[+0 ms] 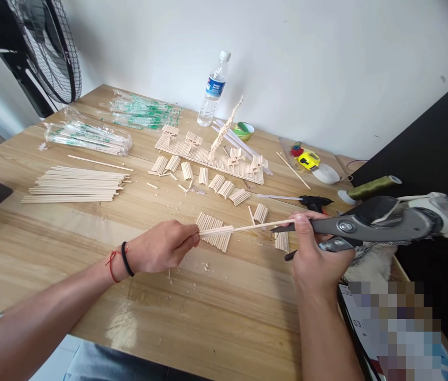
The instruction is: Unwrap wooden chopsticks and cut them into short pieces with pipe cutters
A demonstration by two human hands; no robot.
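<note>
My left hand is closed, pinching the end of a few short wooden sticks laid side by side. From them one longer thin stick runs right to my right hand. There my thumb and fingers grip that stick together with a dark grey pair of shears, whose jaws are parted and point left. Below the sticks lies a flat panel of joined sticks. Small curved stick pieces lie near the right hand; one is partly hidden by the shears.
Behind stands a long stick model with a tall twisted post. Loose sticks and bagged sticks lie left. Further back are a water bottle, tape measure, glue gun and thread spool. A fan stands left.
</note>
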